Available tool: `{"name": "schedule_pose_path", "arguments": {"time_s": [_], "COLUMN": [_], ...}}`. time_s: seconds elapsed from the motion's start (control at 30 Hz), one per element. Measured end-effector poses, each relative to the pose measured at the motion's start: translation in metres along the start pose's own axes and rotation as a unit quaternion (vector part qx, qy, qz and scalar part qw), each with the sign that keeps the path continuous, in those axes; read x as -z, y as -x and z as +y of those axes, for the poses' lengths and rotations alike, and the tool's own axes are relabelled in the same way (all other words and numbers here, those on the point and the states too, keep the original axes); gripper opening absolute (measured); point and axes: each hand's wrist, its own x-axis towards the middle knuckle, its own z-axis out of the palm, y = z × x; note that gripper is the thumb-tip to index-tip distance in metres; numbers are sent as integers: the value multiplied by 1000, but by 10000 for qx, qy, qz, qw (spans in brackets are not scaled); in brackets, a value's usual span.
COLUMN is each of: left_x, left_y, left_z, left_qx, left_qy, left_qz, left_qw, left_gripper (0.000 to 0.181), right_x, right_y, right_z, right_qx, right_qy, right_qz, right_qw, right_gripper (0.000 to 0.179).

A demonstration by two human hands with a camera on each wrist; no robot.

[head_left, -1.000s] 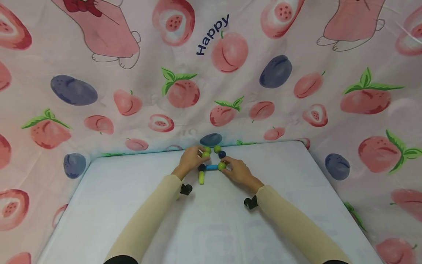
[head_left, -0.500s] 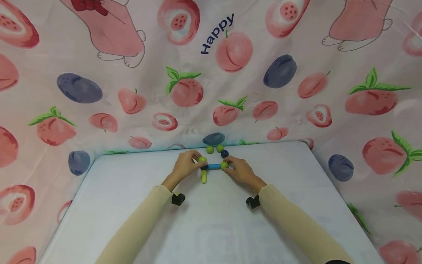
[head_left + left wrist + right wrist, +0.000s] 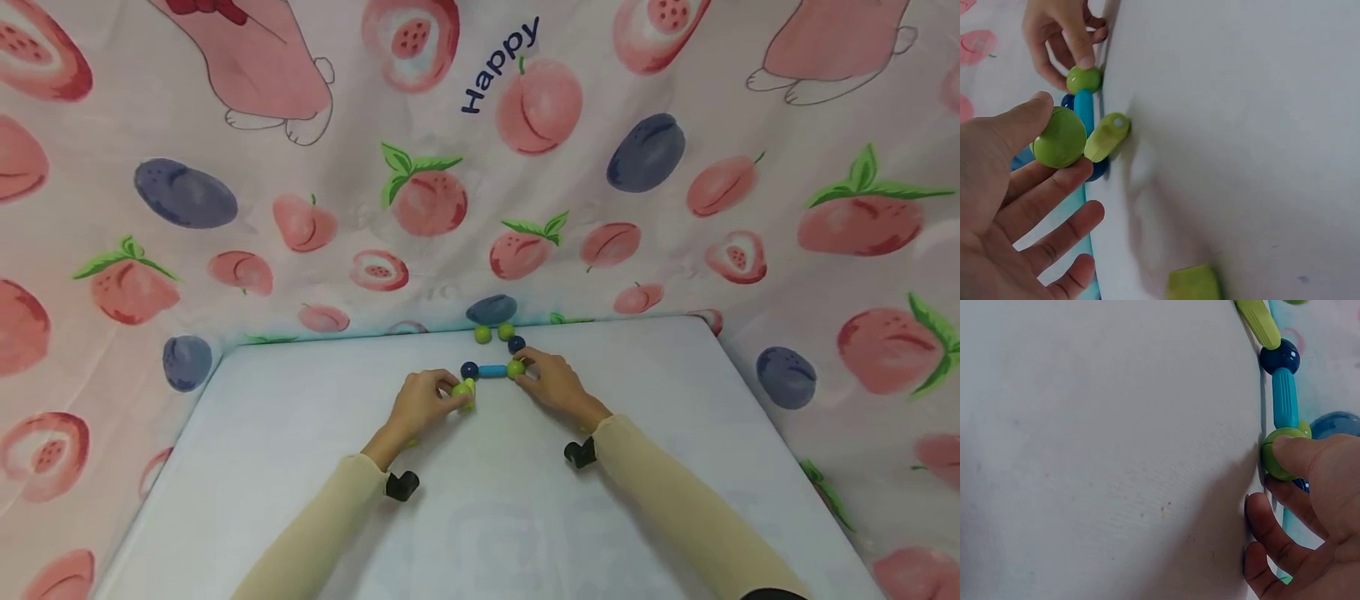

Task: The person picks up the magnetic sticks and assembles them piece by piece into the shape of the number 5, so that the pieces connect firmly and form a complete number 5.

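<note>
In the head view my left hand [image 3: 422, 402] pinches a green ball [image 3: 1060, 139] between thumb and fingers. That ball is right beside the free end of a yellow-green rod [image 3: 1107, 136], overlapping it in the head view. The rod joins a dark blue ball [image 3: 1280, 357], from which a light blue rod [image 3: 1285, 397] runs right to another green ball [image 3: 1275, 467]. My right hand [image 3: 553, 383] pinches this second ball with thumb and forefinger, its other fingers loosely bent at the table.
Two loose green balls [image 3: 482, 334] and a dark blue ball [image 3: 516, 344] lie at the back edge of the white table [image 3: 525, 500]. Another yellow-green piece [image 3: 1194, 284] lies near my left wrist. A fruit-print cloth [image 3: 427, 200] hangs behind.
My left hand has brought its green ball away from the back edge, past the dark blue ball, to the yellow-green rod's near end. My right hand has stayed on its ball.
</note>
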Motion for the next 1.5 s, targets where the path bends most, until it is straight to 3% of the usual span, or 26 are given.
{"name": "schedule_pose_path", "arguments": {"time_s": [0.33, 0.63, 1.1, 1.5], "left_x": [-7, -13, -12, -9], "left_y": [14, 20, 25, 28], "left_z": [5, 0, -4, -2], "left_qx": [217, 41, -62, -233], "left_qy": [-287, -716, -549, -752], "left_qz": [-32, 13, -122, -298], "left_qw": [9993, 9974, 9984, 9965], "left_gripper": [28, 33, 35, 32], "right_x": [3, 4, 6, 5], "right_y": [-2, -4, -2, -4], "right_z": [-2, 1, -3, 1], "right_qx": [-85, -5, -10, 7], "right_qy": [-4, 10, -7, 39], "right_qz": [-72, -64, -135, -117], "right_qw": [9999, 10000, 9999, 9999], "right_gripper": [35, 36, 37, 36]}}
